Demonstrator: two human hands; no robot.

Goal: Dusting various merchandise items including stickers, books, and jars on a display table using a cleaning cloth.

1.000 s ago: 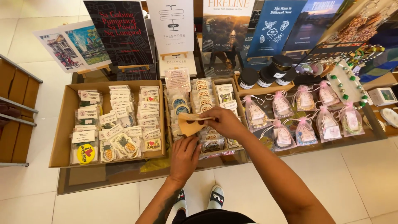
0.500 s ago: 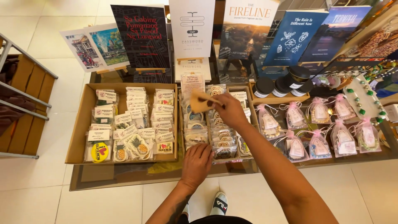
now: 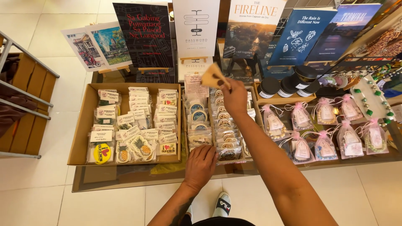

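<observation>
Right hand (image 3: 235,97) up over the middle tray (image 3: 256,109), fingers pinched on a small tan card packet (image 3: 213,77), lifted clear above the rows of bagged round souvenirs (image 3: 222,129). Left hand (image 3: 201,166) down flat, fingers spread, pressing the tray's front edge, gripping nothing. Cardboard box of stickers (image 3: 79,138) just left.

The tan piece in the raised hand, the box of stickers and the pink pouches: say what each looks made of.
Tan piece, in the right hand: probably thin wood or card, matte, flat, with a darker mark. Box: plain brown cardboard, dull, with folded walls. Pouches: sheer pink fabric, likely organza; their contents show through, and the tops are gathered.
</observation>
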